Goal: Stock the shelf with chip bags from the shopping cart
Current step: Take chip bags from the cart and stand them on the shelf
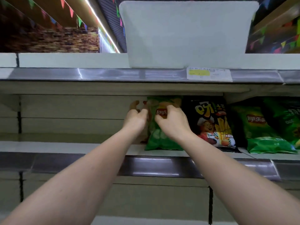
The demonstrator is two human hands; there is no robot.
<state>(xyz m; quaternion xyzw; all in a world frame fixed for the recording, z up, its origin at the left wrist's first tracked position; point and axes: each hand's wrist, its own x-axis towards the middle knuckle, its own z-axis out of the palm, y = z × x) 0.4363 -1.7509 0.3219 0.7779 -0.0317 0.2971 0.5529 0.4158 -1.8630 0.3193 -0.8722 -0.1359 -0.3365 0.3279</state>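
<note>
Head view, shelf [48, 147] holding chip bags [162, 137]

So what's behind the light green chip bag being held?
Behind the light green chip bag another bag peeks out at its left. The rest is covered by the left hand and right hand.

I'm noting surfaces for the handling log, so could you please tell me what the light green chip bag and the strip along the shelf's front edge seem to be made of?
The light green chip bag, held by both the left hand and the right hand, looks like thin glossy plastic film: it crinkles and shines. The front edge strip looks like smooth, shiny plastic or metal, judging by its bright streaked reflections; which one is unclear.
</note>
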